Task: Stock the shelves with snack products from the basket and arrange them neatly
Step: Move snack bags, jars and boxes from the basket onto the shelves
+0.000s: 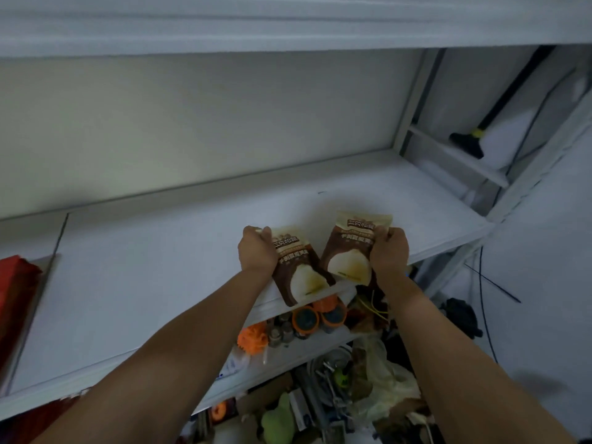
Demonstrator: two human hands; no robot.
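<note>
Two placements pending at the white shelf (160, 267) front edge: left hand (258, 251) pinches left pouch (299, 274), right hand (389, 251) pinches right pouch (347, 254).

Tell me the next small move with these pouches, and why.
Probably slide both back on the shelf and square them: left hand grips the left pouch, right hand the right pouch; the left one overhangs the front edge, and they tilt apart.

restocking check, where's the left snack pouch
Head view, centre: left snack pouch overhangs the shelf's front edge, gripped by the left hand, beside the second pouch.
</note>
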